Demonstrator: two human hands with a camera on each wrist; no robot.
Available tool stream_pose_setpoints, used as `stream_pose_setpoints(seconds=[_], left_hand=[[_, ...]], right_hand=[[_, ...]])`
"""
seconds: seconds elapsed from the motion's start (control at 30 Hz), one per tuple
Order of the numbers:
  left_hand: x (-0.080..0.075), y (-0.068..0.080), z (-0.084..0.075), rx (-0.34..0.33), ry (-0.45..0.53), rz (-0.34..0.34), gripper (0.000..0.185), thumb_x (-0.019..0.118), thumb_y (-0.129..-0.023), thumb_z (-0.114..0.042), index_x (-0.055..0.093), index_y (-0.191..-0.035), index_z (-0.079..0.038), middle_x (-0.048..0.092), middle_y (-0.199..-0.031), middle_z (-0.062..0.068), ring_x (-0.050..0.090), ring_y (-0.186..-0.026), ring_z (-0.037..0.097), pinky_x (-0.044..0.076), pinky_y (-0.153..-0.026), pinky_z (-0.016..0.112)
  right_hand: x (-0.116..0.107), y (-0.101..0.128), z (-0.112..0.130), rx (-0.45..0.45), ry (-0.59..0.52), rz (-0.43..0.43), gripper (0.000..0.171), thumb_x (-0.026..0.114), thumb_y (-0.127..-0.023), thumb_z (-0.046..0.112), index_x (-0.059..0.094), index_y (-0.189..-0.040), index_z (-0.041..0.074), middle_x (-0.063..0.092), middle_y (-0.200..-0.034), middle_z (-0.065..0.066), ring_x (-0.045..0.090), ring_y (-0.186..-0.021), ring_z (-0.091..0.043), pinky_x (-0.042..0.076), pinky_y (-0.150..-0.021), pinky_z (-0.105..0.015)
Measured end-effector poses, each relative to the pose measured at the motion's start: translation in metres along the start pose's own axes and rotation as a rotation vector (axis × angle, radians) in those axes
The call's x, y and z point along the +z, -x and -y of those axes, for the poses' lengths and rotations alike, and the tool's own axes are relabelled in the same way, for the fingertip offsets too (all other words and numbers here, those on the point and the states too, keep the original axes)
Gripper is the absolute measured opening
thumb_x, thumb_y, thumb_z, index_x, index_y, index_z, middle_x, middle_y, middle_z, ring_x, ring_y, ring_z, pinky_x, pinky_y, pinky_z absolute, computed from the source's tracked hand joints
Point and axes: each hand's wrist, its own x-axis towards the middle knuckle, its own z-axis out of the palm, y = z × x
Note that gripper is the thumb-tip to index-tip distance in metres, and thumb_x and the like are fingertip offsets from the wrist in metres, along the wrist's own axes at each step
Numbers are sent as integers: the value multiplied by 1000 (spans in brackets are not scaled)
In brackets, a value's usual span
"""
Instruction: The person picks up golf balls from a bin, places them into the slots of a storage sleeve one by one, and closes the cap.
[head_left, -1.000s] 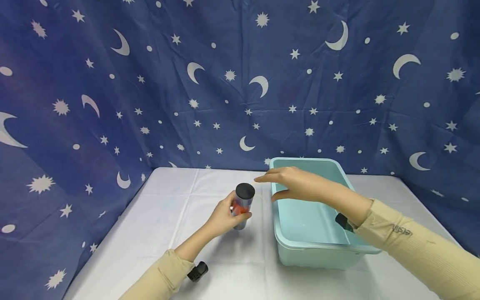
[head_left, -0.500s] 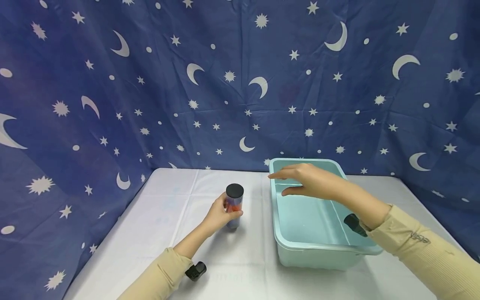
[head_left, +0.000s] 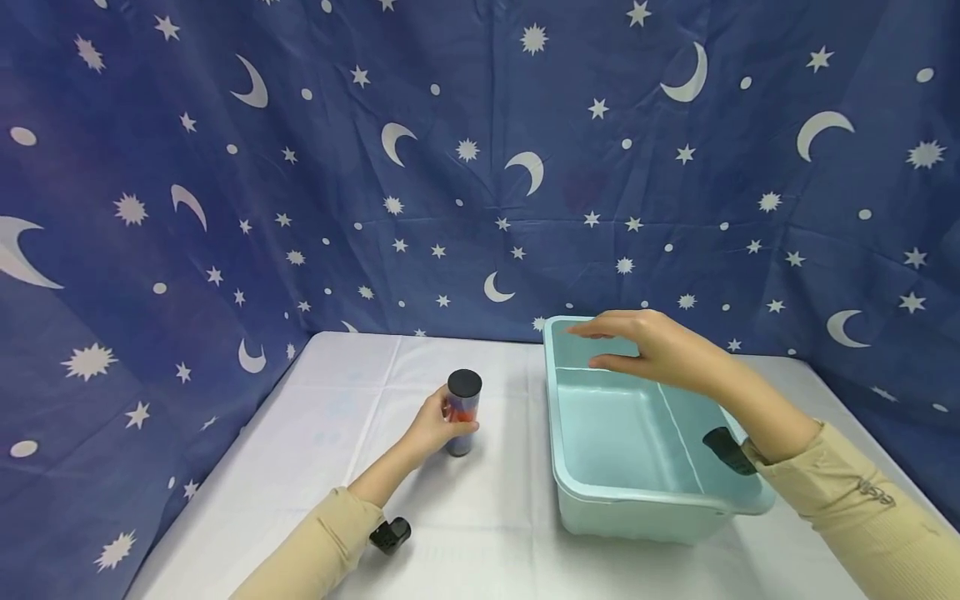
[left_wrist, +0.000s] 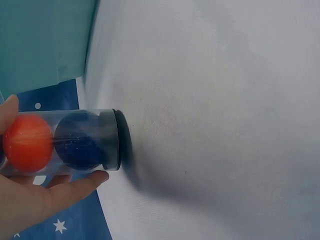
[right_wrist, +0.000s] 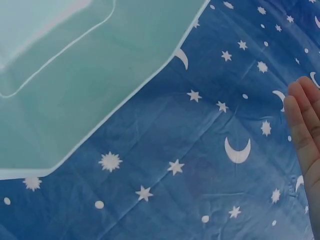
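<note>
My left hand (head_left: 431,429) grips a clear tube of balls (head_left: 463,410) with a black cap, held upright at the middle of the table. Through its wall in the left wrist view show an orange ball (left_wrist: 28,142) and a dark blue ball (left_wrist: 78,140); the tube's dark end is close over the white cloth. Fingers and thumb wrap round the tube from the left. Over the far part of a pale teal bin (head_left: 558,450) hovers my right hand (head_left: 663,350), its fingers extended and holding nothing. Straight fingers also show at the right edge of the right wrist view.
A white cloth (head_left: 480,533) covers the table. Behind and to the left hangs a blue curtain (head_left: 420,292) with stars and moons. The bin's walls rise right of the tube. Black wrist cameras are strapped at both cuffs.
My left hand has carried the tube slightly left, away from the bin. My right hand has drawn back to the right, from beside the tube to over the bin.
</note>
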Motion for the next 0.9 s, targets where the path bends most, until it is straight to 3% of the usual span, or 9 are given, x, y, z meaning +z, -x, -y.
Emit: stream_pose_setpoints(seconds=[0.33,0.53,0.77,0.9], left_hand=[[1,6,3,-16,50,-18,57,74,-73,2,50,-124,4,60,-116,21,56,-107,30,43,-95,50],[3,6,7,-30,46,-17,58,74,-74,0,49,-126,4,58,-119,21,52,-111,31,40,-98,51],[4,8,8,-42,31,6,59,75,-74,-2,49,-127,2,58,-120,20,52,-111,31,41,-96,51],[0,8,11,-22,3,16,62,77,-71,0,49,-127,1,58,-120,20,54,-109,32,43,-95,49]], right_hand=[[2,15,-11,-19,-8,-89,36,71,-82,7,65,-117,7,69,-113,-5,66,-101,-22,54,-83,-36],[5,30,-19,-6,33,-139,35,71,-80,5,65,-115,6,70,-111,-4,66,-98,-20,54,-80,-36],[6,45,-21,75,36,-147,34,69,-84,9,64,-118,9,69,-114,-4,65,-100,-20,53,-81,-38],[7,53,-24,77,50,-167,36,71,-82,7,64,-117,8,69,-113,-4,65,-100,-20,54,-81,-33]])
